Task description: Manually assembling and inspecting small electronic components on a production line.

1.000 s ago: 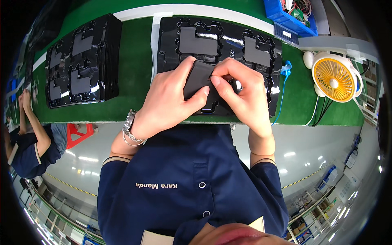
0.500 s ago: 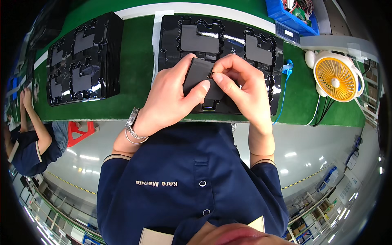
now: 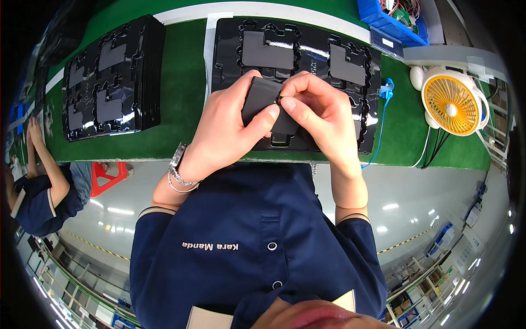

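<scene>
My left hand (image 3: 223,125) grips a flat, dark grey-black piece (image 3: 258,97), its thumb on the face and its fingers behind. At the right edge of that piece, my right hand (image 3: 324,116) pinches with thumb and forefinger. A small dark bit shows between these fingertips, too small to name. Both hands hover over the near part of a glossy black moulded tray (image 3: 313,68). In the tray's far pockets lie notched, flat grey pieces, one at the left (image 3: 268,51) and one at the right (image 3: 346,66). My hands hide much of the near pockets.
On the green bench, a stack of similar trays (image 3: 149,82) stands left. Right of my tray are a blue clip (image 3: 387,88) with a cord and a white-and-yellow fan (image 3: 450,104). A blue bin (image 3: 378,16) of wires sits behind. Far left, another person's hands (image 3: 34,131) show.
Both hands and the held piece have shifted slightly to the left. The grip of each hand looks the same.
</scene>
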A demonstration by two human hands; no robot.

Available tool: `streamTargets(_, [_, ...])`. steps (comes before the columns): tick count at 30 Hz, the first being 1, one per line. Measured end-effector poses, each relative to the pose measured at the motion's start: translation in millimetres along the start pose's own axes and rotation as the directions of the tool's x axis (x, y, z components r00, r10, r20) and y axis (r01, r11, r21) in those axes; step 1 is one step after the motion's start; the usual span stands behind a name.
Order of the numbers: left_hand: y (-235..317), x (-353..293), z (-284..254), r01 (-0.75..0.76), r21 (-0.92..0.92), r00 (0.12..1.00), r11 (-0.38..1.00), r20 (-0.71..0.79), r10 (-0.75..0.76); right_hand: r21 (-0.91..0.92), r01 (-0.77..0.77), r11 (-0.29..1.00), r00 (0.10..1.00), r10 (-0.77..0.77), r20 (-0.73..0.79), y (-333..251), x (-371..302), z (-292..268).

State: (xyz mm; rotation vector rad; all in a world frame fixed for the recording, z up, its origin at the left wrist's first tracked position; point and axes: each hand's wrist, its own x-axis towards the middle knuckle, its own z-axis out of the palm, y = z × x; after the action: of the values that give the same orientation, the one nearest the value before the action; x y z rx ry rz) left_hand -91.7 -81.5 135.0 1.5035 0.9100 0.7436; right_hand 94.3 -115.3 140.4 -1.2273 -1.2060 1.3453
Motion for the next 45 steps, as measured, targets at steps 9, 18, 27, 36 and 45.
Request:
streamTargets(9, [6.1,-0.4,-3.9,0.070,-0.062,0.997,0.996,0.034,-0.068,0.131,0.089,0.987,0.996,-0.089,0.001,4.7,-2.1,7.1])
streamTargets(18, [7.9,-5.7,-9.9,-0.007,0.084,0.998,0.996,0.065,0.002,0.420,-0.112,0.901,0.993,0.083,0.087,8.6,-1.8,9.3])
streamTargets(27, [0.8,-9.2,-13.6,0.132,-0.169,0.991,0.977,0.018,-0.131,-0.530,0.068,0.845,0.985,-0.141,-0.100,-12.7,-24.2,-43.5])
streamTargets(36, [-9.0,-9.0,-9.3,-0.072,0.615,0.979,0.785,-0.107,0.173,-0.943,-0.072,0.326,0.989,-0.098,-0.109,-11.3,-68.8,-87.9])
streamTargets(45, [3.9,-2.4,-6.7,-0.143,0.271,0.988,0.952,-0.014,0.153,-0.434,-0.130,0.892,0.976,0.039,-0.212,-27.9,-68.6,-88.4])
